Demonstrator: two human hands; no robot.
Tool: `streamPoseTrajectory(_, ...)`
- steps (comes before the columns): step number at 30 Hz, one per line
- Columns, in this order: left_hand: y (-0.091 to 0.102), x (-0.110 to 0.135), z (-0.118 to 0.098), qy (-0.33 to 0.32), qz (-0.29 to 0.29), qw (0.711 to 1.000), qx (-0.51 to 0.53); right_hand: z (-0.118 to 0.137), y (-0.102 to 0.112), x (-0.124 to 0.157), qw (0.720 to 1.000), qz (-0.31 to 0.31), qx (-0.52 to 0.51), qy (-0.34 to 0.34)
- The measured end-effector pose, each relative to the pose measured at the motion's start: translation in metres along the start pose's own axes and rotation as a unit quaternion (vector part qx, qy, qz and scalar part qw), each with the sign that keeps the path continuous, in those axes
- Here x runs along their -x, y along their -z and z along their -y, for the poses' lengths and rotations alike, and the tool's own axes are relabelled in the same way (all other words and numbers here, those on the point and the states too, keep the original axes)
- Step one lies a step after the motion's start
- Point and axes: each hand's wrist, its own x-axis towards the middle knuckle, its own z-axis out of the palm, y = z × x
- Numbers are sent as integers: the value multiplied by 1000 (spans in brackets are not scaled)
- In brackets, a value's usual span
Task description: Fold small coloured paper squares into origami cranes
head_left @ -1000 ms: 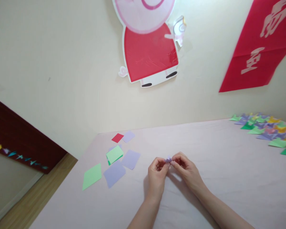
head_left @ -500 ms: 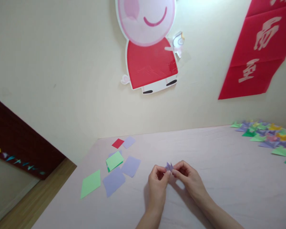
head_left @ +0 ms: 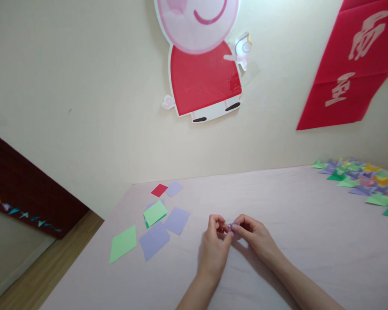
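Note:
Both my hands meet over the pale pink table (head_left: 297, 215), pinching a small folded purple paper piece (head_left: 232, 226) between their fingertips. My left hand (head_left: 215, 247) grips its left side with thumb and forefinger, the other fingers curled. My right hand (head_left: 255, 237) grips its right side the same way. Most of the paper is hidden by my fingers; only a small purple tip shows. Flat paper squares lie to the left of my hands: a light green one (head_left: 123, 243), purple ones (head_left: 154, 239), a green one on a stack (head_left: 155, 212) and a red one (head_left: 159, 190).
A heap of several folded paper shapes (head_left: 362, 181) in purple, green, yellow and pink lies at the table's far right. The table butts against a cream wall with a cartoon pig cutout (head_left: 202, 60) and a red banner (head_left: 349, 73). A wooden floor (head_left: 42, 267) lies beyond the left edge.
The purple paper stood up as two small points between my fingers half a second ago; now it is pressed lower and mostly covered. My hands stayed in place; the camera tilted slightly.

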Motion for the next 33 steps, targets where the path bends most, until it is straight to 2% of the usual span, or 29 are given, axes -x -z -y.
streamPoseTrajectory(3,-1,0,1,-11,36,999,-23,1,0,1,1000,-4,-4,11)
streamPoseTrajectory(7,-1,-2,-3,-70,88,991,-65,2,-1,3,999,4,-13,39)
streamPoseTrajectory(14,0,-2,-5,-95,106,988,-57,-5,1,3,999,13,-2,51)
streamPoseTrajectory(20,-5,0,-3,-77,102,990,-59,-5,1,2,999,4,-36,24)
streamPoseTrajectory(26,-2,-3,0,-73,111,991,-27,1,0,5,999,1,-37,14)
streamPoseTrajectory(31,-2,-3,2,-47,93,994,-26,10,1,10,997,-58,-18,38)
streamPoseTrajectory(33,-2,-3,2,-52,94,994,-29,15,2,12,997,-63,-7,49)
